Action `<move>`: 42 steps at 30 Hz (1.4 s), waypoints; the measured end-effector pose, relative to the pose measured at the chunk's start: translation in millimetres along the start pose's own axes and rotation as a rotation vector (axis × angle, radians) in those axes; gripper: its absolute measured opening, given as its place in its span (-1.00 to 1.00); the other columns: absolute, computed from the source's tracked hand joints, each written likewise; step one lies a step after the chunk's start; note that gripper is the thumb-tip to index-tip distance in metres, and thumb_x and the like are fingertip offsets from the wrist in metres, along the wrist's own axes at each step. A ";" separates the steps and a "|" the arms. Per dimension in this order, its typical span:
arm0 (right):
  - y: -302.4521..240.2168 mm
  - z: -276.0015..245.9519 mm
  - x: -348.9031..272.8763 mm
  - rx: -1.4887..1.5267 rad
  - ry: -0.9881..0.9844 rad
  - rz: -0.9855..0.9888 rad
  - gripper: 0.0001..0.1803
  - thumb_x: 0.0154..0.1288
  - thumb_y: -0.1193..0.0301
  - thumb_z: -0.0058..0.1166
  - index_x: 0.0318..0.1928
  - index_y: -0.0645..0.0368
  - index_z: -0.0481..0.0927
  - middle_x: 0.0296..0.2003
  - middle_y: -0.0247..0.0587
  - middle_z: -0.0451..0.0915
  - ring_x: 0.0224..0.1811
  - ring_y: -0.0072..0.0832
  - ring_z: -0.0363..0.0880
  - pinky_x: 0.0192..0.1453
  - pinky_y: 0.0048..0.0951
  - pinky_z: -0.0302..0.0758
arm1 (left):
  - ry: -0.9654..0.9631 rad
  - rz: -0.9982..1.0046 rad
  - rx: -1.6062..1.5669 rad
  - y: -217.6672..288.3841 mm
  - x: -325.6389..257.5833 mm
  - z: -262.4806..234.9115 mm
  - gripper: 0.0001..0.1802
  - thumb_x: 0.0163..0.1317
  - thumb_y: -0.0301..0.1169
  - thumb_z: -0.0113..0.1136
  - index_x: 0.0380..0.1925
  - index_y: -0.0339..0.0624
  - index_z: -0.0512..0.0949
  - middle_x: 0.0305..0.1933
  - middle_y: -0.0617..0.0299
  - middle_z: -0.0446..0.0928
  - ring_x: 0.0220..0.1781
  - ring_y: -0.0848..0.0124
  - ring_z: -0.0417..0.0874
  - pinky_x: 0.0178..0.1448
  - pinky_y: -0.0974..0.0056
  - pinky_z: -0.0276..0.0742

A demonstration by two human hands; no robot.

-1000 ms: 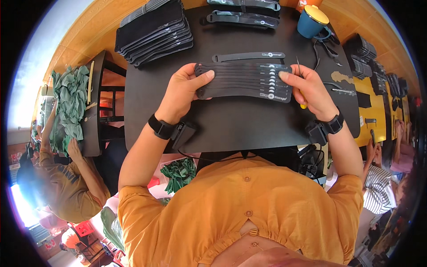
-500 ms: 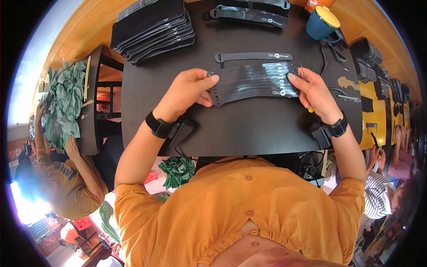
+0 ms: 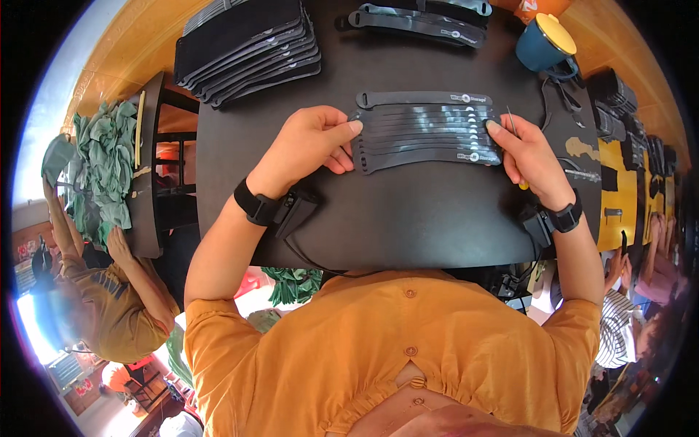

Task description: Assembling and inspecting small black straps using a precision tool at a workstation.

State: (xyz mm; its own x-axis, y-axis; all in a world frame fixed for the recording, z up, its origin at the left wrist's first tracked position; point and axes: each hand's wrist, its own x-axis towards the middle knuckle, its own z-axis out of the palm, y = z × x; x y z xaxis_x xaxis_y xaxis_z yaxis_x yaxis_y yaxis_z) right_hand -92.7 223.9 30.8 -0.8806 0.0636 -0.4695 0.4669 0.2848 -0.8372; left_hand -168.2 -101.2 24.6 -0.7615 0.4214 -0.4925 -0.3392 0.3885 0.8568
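Note:
A row of black straps (image 3: 422, 131), overlapping side by side with pale print near their right ends, is stretched between my hands over the table. My left hand (image 3: 320, 142) pinches the left ends, thumb on top. My right hand (image 3: 526, 149) grips the right ends the same way. It also holds a thin tool (image 3: 510, 120) with a metal shaft above the fingers and a bit of yellow below the palm; its exact kind is hidden. Along the far edge of the row lies another black strap (image 3: 422, 99), with a slotted rounded left end.
A tall stack of black straps (image 3: 251, 54) stands far left on the dark table (image 3: 364, 226). More bundled straps (image 3: 419, 28) lie at the back, beside a blue mug (image 3: 542, 47) with a yellow lid. Co-workers sit left and right; green cloth (image 3: 109, 160) is heaped on the left table.
The row of straps has moved slightly away from me. The single strap beyond, which lay apart, now sits against its far edge. The whole view has shifted slightly.

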 end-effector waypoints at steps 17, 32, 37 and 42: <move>-6.6 -17.5 16.9 -0.149 -0.031 0.048 -0.63 0.46 0.15 0.06 -0.42 0.14 0.49 -0.68 -0.46 0.43 -0.80 -0.75 0.31 -0.74 -0.64 0.14 | 0.007 -0.034 0.146 22.1 22.9 -4.5 -0.71 0.32 -0.29 0.23 -0.39 -0.36 0.56 -0.55 0.20 0.60 -0.58 0.48 0.64 -0.48 0.42 0.55; -17.8 -18.8 25.2 -0.213 -0.070 0.088 -0.63 0.48 0.16 0.01 -0.41 0.16 0.48 -0.67 -0.39 0.48 -0.82 -0.70 0.35 -0.76 -0.64 0.19 | -0.008 -0.095 0.158 23.8 33.3 -8.6 -0.71 0.31 -0.30 0.24 -0.40 -0.37 0.56 -0.56 0.20 0.59 -0.59 0.48 0.63 -0.50 0.43 0.53; -16.7 -17.9 26.3 -0.200 -0.070 0.097 -0.62 0.48 0.17 0.01 -0.42 0.17 0.46 -0.67 -0.38 0.48 -0.82 -0.69 0.35 -0.77 -0.62 0.18 | -0.029 -0.107 0.151 24.1 34.4 -9.4 -0.72 0.30 -0.31 0.25 -0.40 -0.37 0.56 -0.56 0.20 0.59 -0.59 0.48 0.63 -0.50 0.43 0.53; -16.9 -17.6 24.6 -0.218 -0.071 0.094 -0.62 0.48 0.17 0.02 -0.43 0.16 0.46 -0.67 -0.37 0.49 -0.82 -0.68 0.34 -0.77 -0.62 0.18 | -0.019 -0.116 0.174 24.3 33.8 -8.4 -0.73 0.29 -0.32 0.26 -0.41 -0.37 0.57 -0.55 0.20 0.60 -0.59 0.48 0.63 -0.50 0.43 0.54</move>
State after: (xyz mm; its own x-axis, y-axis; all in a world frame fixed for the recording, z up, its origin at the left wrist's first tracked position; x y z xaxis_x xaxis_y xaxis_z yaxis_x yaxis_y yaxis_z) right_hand -123.7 237.5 38.3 -0.8228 0.0348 -0.5673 0.5113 0.4811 -0.7121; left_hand -206.8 -84.4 30.1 -0.7117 0.3807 -0.5904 -0.3223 0.5698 0.7559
